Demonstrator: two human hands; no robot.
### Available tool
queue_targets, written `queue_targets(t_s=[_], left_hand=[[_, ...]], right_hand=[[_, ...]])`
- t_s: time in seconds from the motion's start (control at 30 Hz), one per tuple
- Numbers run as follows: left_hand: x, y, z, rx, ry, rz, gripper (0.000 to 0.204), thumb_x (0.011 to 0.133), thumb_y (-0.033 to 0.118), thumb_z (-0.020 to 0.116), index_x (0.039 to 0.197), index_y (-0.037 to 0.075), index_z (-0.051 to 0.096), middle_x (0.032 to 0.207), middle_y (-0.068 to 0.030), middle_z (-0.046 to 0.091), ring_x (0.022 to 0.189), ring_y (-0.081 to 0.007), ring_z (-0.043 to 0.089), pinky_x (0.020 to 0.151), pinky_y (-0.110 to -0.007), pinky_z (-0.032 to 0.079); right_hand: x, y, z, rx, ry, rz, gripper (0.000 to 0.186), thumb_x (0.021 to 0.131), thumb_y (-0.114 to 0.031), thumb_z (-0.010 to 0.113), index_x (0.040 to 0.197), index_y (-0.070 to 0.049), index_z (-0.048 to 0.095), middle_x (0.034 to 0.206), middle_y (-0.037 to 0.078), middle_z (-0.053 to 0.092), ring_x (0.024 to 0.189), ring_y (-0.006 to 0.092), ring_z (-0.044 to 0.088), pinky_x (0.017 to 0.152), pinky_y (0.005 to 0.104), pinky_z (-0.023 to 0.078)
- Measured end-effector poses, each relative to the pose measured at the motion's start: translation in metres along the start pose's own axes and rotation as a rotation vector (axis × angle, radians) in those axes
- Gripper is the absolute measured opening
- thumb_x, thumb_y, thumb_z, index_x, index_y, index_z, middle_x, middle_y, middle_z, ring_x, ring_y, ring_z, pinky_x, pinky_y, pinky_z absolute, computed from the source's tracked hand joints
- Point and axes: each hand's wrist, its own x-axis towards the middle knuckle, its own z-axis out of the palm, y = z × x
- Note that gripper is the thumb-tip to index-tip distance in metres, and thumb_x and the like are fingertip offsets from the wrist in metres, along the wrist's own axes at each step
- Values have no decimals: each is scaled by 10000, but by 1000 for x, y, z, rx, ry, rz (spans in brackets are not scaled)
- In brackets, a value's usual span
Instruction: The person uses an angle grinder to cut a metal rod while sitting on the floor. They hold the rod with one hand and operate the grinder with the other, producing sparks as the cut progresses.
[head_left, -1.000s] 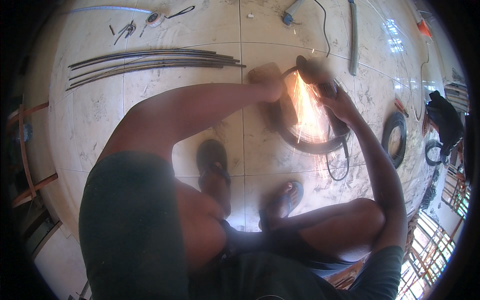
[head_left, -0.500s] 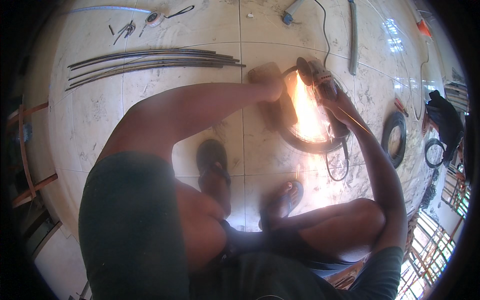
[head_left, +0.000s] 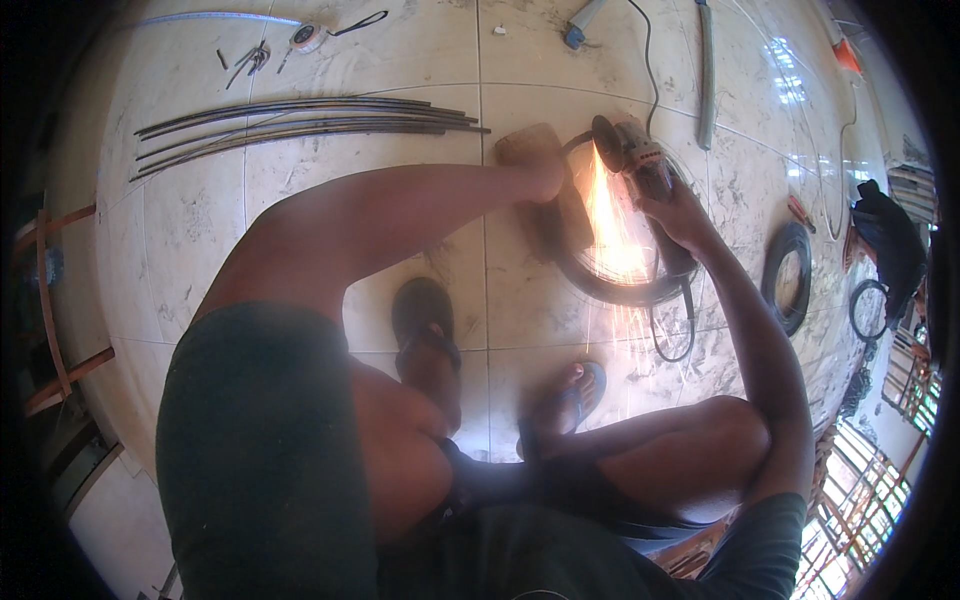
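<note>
My right hand (head_left: 675, 212) is wrapped around the body of an angle grinder (head_left: 652, 178). Its round disc (head_left: 606, 143) points away from me, and a bright fan of sparks (head_left: 612, 225) streams back toward my feet. Beneath the sparks lies a dark coil (head_left: 622, 291) on the tiles, partly hidden by the glare. My left hand (head_left: 541, 180) is closed beside the disc, next to a brown block (head_left: 527, 146). What its fingers grip is hidden.
Several thin metal rods (head_left: 310, 127) lie at left, with a tape measure (head_left: 308, 38) and short cut pieces (head_left: 256, 60) beyond. The cord (head_left: 654, 85) runs away from the grinder. A black coil (head_left: 789, 280) lies at right. My sandalled feet (head_left: 578, 398) are near the sparks.
The spark stream has become narrower and dimmer, with less glare on the floor. Both hands and the grinder stay almost where they were.
</note>
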Motion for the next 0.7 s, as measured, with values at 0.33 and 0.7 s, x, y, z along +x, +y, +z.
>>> queue_targets(t_s=[0.33, 0.7], left_hand=[[-26, 14, -26, 116, -33, 93, 165, 868, 64, 640, 806, -18, 770, 722, -151, 743, 715, -310, 757, 640, -465, 585], [-28, 12, -28, 86, -26, 124, 184, 869, 101, 644, 857, -19, 782, 749, -154, 752, 739, -322, 757, 677, -456, 586]], right_hand=[[-1, -2, 1, -64, 7, 34, 649, 803, -427, 805, 1207, 46, 620, 1077, 237, 710, 986, 330, 712, 878, 435, 542], [-5, -12, 1, -35, -14, 72, 669, 818, -405, 803, 1259, 55, 599, 1110, 238, 706, 1016, 333, 709, 900, 431, 540]])
